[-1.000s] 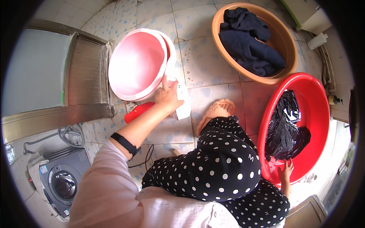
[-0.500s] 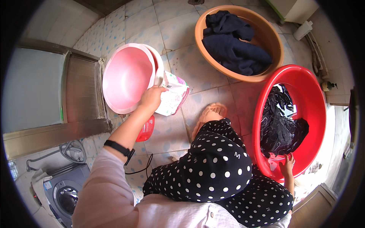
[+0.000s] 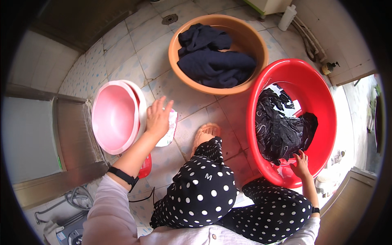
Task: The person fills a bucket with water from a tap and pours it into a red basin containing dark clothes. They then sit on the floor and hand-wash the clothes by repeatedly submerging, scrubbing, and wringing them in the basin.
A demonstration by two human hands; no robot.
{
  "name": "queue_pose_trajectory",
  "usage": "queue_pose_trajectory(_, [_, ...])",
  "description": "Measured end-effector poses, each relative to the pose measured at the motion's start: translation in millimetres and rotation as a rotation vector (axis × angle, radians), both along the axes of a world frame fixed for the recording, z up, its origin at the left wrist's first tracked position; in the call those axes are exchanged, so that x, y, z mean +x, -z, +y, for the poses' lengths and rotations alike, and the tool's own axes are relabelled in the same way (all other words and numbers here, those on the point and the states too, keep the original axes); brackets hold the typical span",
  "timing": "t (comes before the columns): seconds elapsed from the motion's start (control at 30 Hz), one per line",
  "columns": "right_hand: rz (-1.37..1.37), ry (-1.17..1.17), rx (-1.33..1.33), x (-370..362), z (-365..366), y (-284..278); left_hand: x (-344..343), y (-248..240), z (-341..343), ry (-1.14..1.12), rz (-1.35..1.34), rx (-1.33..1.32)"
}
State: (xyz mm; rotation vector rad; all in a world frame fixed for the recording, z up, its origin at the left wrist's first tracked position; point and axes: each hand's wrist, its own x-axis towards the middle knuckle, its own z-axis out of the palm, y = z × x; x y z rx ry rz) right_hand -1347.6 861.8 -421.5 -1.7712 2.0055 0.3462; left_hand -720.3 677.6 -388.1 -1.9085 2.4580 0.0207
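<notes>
Hands (image 3: 158,121) near basins (image 3: 322,110), blue-flecked tile floor (image 3: 161,87), floor drain (image 3: 170,19)

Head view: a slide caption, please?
Left hand by a white package, right hand at a red tub holding black cloth.

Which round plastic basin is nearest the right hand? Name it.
The red plastic basin, holding white-patterned black cloth; the orange plastic basin and pink plastic basin sit farther off.

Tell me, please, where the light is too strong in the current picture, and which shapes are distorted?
Head view: the surface right of the red tub is nearly washed out to white; head view: the black garment is dark, yet its pale swirls are readable; head view: the tiled floor has a curved edge at upper left.
</notes>
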Motion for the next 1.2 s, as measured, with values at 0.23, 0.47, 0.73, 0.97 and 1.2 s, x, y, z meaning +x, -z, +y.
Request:
queue_pose_trajectory(0.23, [-0.092, -0.049, -0.053, 11, -2, 3, -45, 28, -22, -0.038, -0.344, 0.243])
queue_pose_trajectory(0.47, [-0.145, 0.029, 0.023, 4, 14, 0, -22, -12, 30, -0.153, -0.149, 0.153])
queue_pose_trajectory(0.73, [-0.012, 0.197, 0.072, -19, -46, 23, -139, -21, -57, 0.291, 0.227, -0.060])
queue_pose_trajectory(0.97, [-0.888, 0.294, 0.134, 52, -37, -1, -261, -7, -96, 0.688, 0.244, -0.159])
queue_pose_trajectory(1.2, [-0.432, -0.059, 0.292, 60, -27, 11, -270, 12, -70, 0.917, 0.200, 0.228])
